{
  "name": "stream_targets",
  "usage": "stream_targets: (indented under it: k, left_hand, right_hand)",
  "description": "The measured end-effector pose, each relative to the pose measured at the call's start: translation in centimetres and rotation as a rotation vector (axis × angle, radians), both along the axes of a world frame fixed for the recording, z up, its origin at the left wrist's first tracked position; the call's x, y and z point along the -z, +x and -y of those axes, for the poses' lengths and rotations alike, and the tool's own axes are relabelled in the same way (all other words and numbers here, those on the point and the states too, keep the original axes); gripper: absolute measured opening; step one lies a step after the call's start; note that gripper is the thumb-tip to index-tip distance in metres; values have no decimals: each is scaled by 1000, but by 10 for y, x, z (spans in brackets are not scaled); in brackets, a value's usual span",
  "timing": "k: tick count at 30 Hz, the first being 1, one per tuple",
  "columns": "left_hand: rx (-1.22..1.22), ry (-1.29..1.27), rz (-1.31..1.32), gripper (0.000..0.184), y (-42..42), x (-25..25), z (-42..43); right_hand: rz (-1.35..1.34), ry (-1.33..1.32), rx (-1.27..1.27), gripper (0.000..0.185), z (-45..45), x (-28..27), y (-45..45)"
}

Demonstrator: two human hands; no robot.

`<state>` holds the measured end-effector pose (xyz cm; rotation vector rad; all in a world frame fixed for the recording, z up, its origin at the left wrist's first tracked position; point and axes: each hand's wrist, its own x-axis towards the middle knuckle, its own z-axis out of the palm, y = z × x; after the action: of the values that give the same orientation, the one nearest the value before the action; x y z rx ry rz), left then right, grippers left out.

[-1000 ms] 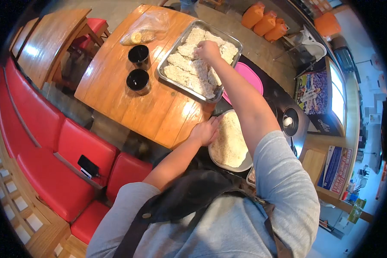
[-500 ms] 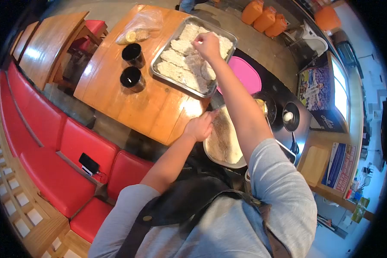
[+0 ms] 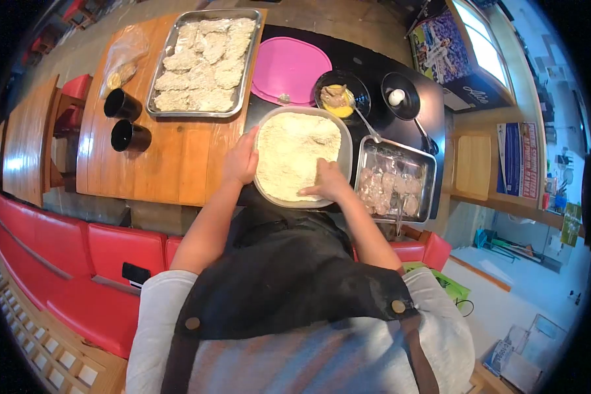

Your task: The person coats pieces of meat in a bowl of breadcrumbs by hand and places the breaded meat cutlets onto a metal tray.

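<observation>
The plastic tub [image 3: 346,157] stands at the near edge of the black tabletop [image 3: 372,72], probably for easy reach; the left hand [image 3: 243,159] grasps its left side, seemingly steadying it. The right hand [image 3: 329,181] touches the breadcrumbs [image 3: 289,154]; whether it pinches any, I cannot tell.

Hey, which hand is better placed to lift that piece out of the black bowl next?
Probably the right hand: it's nearer the black bowl, though touching the crumbs. The left hand is farther away, holding the side of the tub.
</observation>
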<state>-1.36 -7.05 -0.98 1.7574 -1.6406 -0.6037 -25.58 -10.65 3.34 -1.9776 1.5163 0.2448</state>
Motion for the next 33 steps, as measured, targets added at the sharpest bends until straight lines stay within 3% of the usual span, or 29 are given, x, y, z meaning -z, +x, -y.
stream_targets:
  k: [4, 6, 7, 11, 13, 14, 16, 19, 23, 26, 30, 32, 33]
  left_hand:
    - [19, -55, -44, 56, -2, -4, -2]
    - [6, -8, -75, 54, -1, -9, 0]
    - [2, -14, -69, 54, -2, -10, 0]
    - [-19, -3, -70, 53, -2, -11, -3]
    - [-28, -10, -69, 53, -3, -10, -2]
    - [-24, -11, -67, 53, -2, -10, 0]
    - [-25, -2, -71, 53, -2, -10, -3]
    - [-46, -29, -42, 53, -2, -9, -2]
    - [-21, -53, -26, 55, -1, -4, -3]
    - [-27, -21, -32, 56, -1, -1, 1]
    - [-26, -1, -62, 55, -1, -2, -2]
    - [-28, 55, -41, 56, 0, -5, -1]
    - [-29, 108, -20, 56, 0, -4, 0]
  right_hand:
    - [-84, -115, 150, 80, -19, 12, 22]
    - [184, -100, 129, 70, -5, 26, 15]
    - [260, -70, 44, 55, 1, 23, 12]
    - [397, -94, 35, 48, 9, 2, 24]
    - [286, -153, -237, 43, 11, -16, 44]
    - [283, -155, -241, 43, 9, -24, 56]
    - [159, -189, -581, 43, -2, -29, 75]
    - [104, -333, -661, 38, -13, -12, 78]
    - [22, -323, -784, 27, -7, -3, 60]
    - [-21, -363, -736, 26, -7, 0, 54]
    - [52, -272, -548, 29, -9, -9, 44]
    - [425, -256, -337, 55, -1, -9, 20]
    - [331, -207, -253, 76, 3, -8, 12]
